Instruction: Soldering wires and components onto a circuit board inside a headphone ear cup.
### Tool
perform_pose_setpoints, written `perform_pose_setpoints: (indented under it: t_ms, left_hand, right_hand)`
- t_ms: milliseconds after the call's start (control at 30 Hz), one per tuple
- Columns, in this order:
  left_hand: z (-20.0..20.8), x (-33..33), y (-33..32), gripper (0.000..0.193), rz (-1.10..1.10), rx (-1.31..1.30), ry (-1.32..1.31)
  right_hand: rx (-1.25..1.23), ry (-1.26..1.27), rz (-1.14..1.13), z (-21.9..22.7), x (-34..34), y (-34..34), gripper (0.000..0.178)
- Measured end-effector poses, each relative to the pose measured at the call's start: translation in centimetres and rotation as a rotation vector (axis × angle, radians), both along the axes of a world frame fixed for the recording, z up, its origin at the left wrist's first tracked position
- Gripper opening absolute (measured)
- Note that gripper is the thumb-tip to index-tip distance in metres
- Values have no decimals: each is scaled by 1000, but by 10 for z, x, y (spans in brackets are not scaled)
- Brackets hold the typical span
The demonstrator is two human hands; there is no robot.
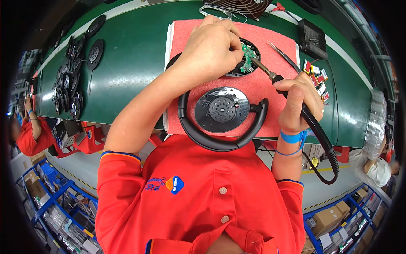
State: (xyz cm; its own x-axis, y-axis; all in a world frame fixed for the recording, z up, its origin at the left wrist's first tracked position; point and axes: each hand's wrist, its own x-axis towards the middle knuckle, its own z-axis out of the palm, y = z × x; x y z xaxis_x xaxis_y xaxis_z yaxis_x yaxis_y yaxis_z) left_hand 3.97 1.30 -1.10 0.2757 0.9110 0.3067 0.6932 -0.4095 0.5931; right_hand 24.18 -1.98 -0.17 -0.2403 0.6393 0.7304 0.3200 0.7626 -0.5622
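Note:
My left hand [215, 48] reaches over the far ear cup [255, 47] of a black headset. Its fingertips are pinched at the green circuit board [248, 57] inside the cup; whatever they hold is hidden. A soldering iron [263, 67] is gripped in my right hand [302, 99], with its tip at the board's right edge. The headset's curved black headband [211, 142] lies toward me on a pink foam mat [186, 36]. Within its curve sits a round black perforated plate [222, 109]. Tweezers [287, 59] rest on the mat beyond my right hand.
Several black discs with wires [65, 91] are heaped on the green table [127, 55] at left. A black tray [312, 39] and small wrapped battery-like packs [319, 79] stand right of the mat. Coiled wire [218, 12] and a brown fan grille [243, 6] are at the back.

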Motion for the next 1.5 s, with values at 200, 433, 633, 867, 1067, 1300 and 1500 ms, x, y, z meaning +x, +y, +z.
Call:
perform_pose_setpoints:
  t_ms: [200, 433, 633, 867, 1067, 1300, 1500]
  left_hand:
    - [1, 1, -1, 11, 8, -4, 7]
    - [-6, 1, 1, 11, 26, 101, -18]
    - [-1, 1, -1, 11, 14, 17, 11]
    - [-7, 1, 0, 10, 25, 89, -10]
    - [-8, 1, 1, 10, 19, 95, -7]
    - [-3, 0, 0, 11, 8, 25, -18]
    - [1, -1, -1, 12, -3, -63, -20]
  right_hand:
    - [-26, -20, 4, 1, -2, 0, 31]
    - [-47, -45, 8, 2, -3, 0, 27]
    - [-41, -45, 14, 2, -3, 0, 27]
    - [-4, 6, 12, -1, -2, 0, 31]
    - [-15, -10, -7, 0, -3, 0, 32]
    - [-4, 4, 2, -1, 0, 2, 24]
    - [-2, -3, 3, 1, 0, 2, 17]
